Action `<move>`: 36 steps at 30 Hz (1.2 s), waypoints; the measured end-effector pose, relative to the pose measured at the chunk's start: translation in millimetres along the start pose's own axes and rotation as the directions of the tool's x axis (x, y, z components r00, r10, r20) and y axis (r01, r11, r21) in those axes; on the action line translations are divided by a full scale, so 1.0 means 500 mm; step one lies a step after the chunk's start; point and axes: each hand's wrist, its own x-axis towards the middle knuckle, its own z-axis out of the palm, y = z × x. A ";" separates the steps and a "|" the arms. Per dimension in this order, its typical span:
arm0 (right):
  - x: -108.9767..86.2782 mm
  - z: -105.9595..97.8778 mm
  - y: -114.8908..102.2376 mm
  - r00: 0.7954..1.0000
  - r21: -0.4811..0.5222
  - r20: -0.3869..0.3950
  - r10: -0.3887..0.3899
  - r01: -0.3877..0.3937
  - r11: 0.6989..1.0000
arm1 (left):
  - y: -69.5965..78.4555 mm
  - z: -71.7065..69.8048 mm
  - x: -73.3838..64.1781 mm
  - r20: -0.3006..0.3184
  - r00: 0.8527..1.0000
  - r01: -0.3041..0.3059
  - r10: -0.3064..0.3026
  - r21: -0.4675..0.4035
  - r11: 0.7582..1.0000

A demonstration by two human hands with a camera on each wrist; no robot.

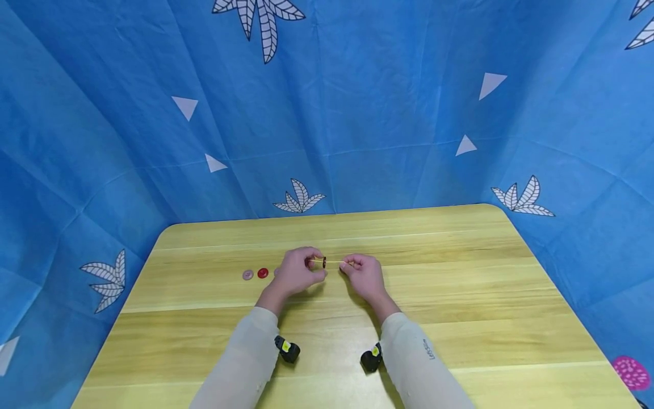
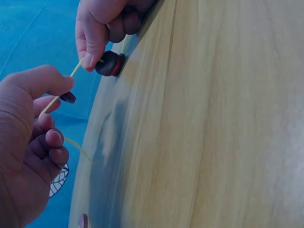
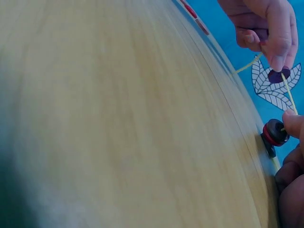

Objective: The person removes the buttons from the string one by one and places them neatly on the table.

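Note:
My left hand (image 1: pixel 298 271) holds a dark button (image 3: pixel 279 75) at its thumb and fingertips, threaded on a yellow string (image 1: pixel 333 262). The string runs across the left fingers, and its loose tail hangs below them in the left wrist view. Opposite, my right hand (image 1: pixel 365 275) pinches the string between thumb and finger. Just beside that pinch, a small stack of dark and red buttons (image 2: pixel 110 64) sits on the string, close over the table. The curled fingers of the right hand are partly cut off in the right wrist view.
Left of my left hand, a pale pink button (image 1: pixel 247 275) and a red button (image 1: pixel 263 273) lie in a row on the wooden table (image 1: pixel 460 295). Another pinkish button (image 1: pixel 276 272) is partly hidden by that hand. A blue patterned curtain (image 1: pixel 357 113) hangs behind the table.

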 end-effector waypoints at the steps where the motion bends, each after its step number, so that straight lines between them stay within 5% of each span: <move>1: 0.000 0.000 0.000 1.000 0.002 0.000 -0.001 0.001 1.000 | -0.001 0.001 0.000 0.003 1.000 -0.001 0.001 0.006 1.000; 16: -0.001 0.001 0.001 1.000 -0.002 0.007 -0.003 0.003 1.000 | -0.006 0.009 0.002 -0.034 0.999 -0.007 0.009 0.061 0.998; 25: 0.002 0.002 0.003 1.000 -0.012 -0.004 -0.007 0.006 1.000 | -0.025 0.006 0.003 -0.064 0.994 -0.085 0.086 0.015 0.996; 36: 0.003 0.002 0.005 1.000 -0.003 0.001 0.003 -0.003 1.000 | -0.041 -0.014 -0.008 -0.092 0.994 -0.056 0.058 0.031 0.998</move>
